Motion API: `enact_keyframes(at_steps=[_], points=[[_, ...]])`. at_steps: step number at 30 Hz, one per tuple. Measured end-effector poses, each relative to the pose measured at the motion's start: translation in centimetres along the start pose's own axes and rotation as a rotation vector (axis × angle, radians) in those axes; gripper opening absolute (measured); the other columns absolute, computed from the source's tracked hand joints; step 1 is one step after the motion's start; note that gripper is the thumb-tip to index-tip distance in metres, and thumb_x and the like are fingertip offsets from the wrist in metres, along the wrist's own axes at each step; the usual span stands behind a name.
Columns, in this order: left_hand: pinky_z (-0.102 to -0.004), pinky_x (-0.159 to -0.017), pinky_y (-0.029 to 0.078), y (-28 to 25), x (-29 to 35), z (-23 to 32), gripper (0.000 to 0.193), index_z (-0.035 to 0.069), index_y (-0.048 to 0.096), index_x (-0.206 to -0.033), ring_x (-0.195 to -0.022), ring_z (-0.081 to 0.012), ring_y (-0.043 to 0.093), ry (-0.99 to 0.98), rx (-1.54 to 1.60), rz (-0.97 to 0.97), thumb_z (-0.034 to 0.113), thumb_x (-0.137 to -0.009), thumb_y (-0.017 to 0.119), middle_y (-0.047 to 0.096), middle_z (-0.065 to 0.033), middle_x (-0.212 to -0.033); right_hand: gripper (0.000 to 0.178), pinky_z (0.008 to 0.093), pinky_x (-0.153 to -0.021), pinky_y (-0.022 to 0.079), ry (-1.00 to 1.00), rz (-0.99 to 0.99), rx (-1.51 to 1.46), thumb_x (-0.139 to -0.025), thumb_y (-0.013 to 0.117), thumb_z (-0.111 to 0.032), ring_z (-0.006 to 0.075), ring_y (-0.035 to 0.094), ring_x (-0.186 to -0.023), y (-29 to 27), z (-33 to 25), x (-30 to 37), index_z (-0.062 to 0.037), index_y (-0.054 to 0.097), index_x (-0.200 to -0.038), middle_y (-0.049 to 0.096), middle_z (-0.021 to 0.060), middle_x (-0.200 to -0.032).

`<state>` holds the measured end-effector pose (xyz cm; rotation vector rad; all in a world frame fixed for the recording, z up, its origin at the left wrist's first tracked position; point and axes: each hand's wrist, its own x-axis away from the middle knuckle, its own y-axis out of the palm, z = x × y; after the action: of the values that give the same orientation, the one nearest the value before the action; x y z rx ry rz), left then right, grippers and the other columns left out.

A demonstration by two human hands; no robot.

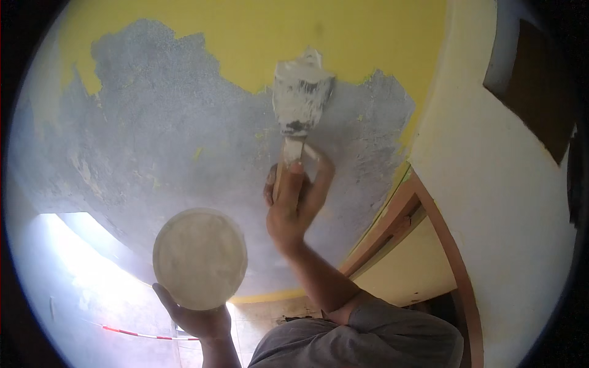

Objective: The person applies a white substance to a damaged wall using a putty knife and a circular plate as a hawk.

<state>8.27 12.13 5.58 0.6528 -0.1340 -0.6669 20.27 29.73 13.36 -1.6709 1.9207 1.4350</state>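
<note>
My right hand (293, 205) is raised in front of the wall, its fingers closed round the handle of a putty knife (302, 101). The blade points up and is smeared with white putty, with more of it heaped along the top edge. It overlaps the border between the grey patch (165, 129) and the yellow paint; whether it touches the wall I cannot tell. Lower and to the left, my left hand (199, 322) grips a round, pale container or disc (200, 259) by its lower edge. Its flat face shows a thin rim and faint blotches.
Yellow paint (337, 27) covers the upper wall. On the right are a wooden frame (445, 239), a white wall (509, 202) and a brown panel (540, 92). A bright opening (80, 245) lies at left, with a red-and-white strip (141, 335) below it.
</note>
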Motion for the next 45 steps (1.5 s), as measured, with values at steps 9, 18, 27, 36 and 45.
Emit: enact_keyframes(at_steps=[9, 18, 27, 36, 45], points=[[-0.0498, -0.121, 0.04, -2.1, 0.7, 0.8, 0.064, 0.0, 0.033, -0.158, -0.148, -0.0294, 0.041, 0.091, -0.173, 0.006, 0.048, -0.115, 0.029, 0.038, -0.0204, -0.161, 0.03, 0.0224, -0.05, 0.041, -0.154, -0.055, 0.026, -0.111, 0.046, -0.014, 0.0057, 0.05, -0.062, -2.0, -2.4, -6.3, -0.0015, 0.044, -0.138, 0.057, 0.0047, -0.089], [-0.0501, -0.119, 0.042, -2.9, 0.8, 0.1, 0.063, 0.002, 0.035, -0.157, -0.145, -0.0294, 0.044, -0.077, 0.077, -0.015, 0.049, -0.114, 0.03, 0.042, -0.0178, -0.159, 0.042, 0.0357, -0.079, 0.056, -0.572, -0.23, 0.755, -0.105, 0.052, -0.003, 0.022, 0.067, -0.091, -9.1, -5.4, -6.0, 0.007, 0.05, -0.145, 0.067, 0.0186, -0.114], [-0.0506, -0.117, 0.045, -1.7, 0.8, -0.3, 0.063, 0.004, 0.036, -0.157, -0.145, -0.0313, 0.043, -0.112, 0.117, 0.021, 0.05, -0.113, 0.033, 0.041, -0.0174, -0.159, 0.047, 0.0363, -0.088, 0.047, -0.691, -0.177, 1.071, -0.101, 0.057, -0.001, 0.0247, 0.048, -0.106, -7.9, -2.4, -5.5, -0.0009, 0.055, -0.148, 0.049, 0.015, -0.121], [-0.0492, -0.117, 0.045, -3.8, 0.6, -0.6, 0.066, 0.004, 0.034, -0.158, -0.147, -0.0306, 0.041, -0.06, -0.005, -0.03, 0.052, -0.113, 0.033, 0.038, -0.0169, -0.162, 0.07, 0.0366, -0.085, 0.047, -0.619, -0.191, 1.545, -0.09, 0.063, 0.006, 0.0294, 0.046, -0.098, -6.8, -3.5, -4.8, -0.0204, 0.056, -0.154, 0.04, 0.0143, -0.11], [-0.0509, -0.117, 0.044, -3.6, 0.9, 0.7, 0.064, 0.001, 0.037, -0.155, -0.142, -0.0307, 0.046, -0.026, 0.017, 0.004, 0.05, -0.113, 0.033, 0.043, -0.0188, -0.156, 0.072, 0.0372, -0.079, 0.048, -0.521, -0.374, 1.39, -0.088, 0.068, 0.001, 0.0259, 0.049, -0.098, -10.9, -7.5, -0.9, -0.0175, 0.052, -0.156, 0.045, 0.0126, -0.105]])
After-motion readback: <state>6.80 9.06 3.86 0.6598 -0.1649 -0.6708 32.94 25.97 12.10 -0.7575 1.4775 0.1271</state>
